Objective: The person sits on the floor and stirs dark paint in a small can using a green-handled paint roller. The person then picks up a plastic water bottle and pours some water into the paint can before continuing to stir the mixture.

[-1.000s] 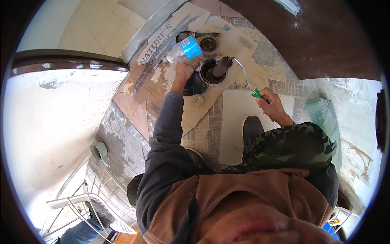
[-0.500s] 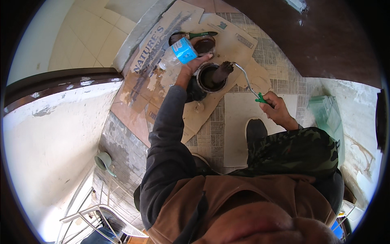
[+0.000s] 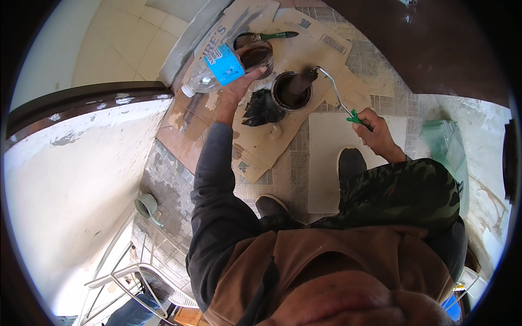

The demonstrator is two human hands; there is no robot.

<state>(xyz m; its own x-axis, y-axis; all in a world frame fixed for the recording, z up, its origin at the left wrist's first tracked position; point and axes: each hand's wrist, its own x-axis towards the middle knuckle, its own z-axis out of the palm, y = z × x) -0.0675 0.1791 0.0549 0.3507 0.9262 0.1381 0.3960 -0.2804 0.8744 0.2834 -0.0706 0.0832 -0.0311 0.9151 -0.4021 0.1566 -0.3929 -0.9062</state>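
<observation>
My left hand (image 3: 243, 86) is wrapped round a clear plastic bottle (image 3: 203, 82) with a bright blue label. The bottle lies tilted, its white-capped neck toward the lower left, and dark brown paint coats its other end. Closed on a green handle (image 3: 354, 117), my right hand (image 3: 376, 136) holds a small paint roller (image 3: 302, 82) by its bent metal rod. The brown, paint-covered roller sleeve is over the mouth of a round paint can (image 3: 309, 101), which has dark liquid inside. A paintbrush (image 3: 280, 35) with a green handle lies beyond the bottle.
Flattened cardboard (image 3: 255, 155) covers the tiled floor under the can. A crumpled black plastic bag (image 3: 262, 108) lies against the can's left. Glass panes (image 3: 447, 144) lean at the right wall. A grey-green mug (image 3: 145, 205) and a metal-framed chair (image 3: 122, 274) are at the lower left.
My left hand has moved left with the bottle, away from the can's rim, uncovering the black bag. The roller stays over the can in my right hand. The whole view has shifted slightly.
</observation>
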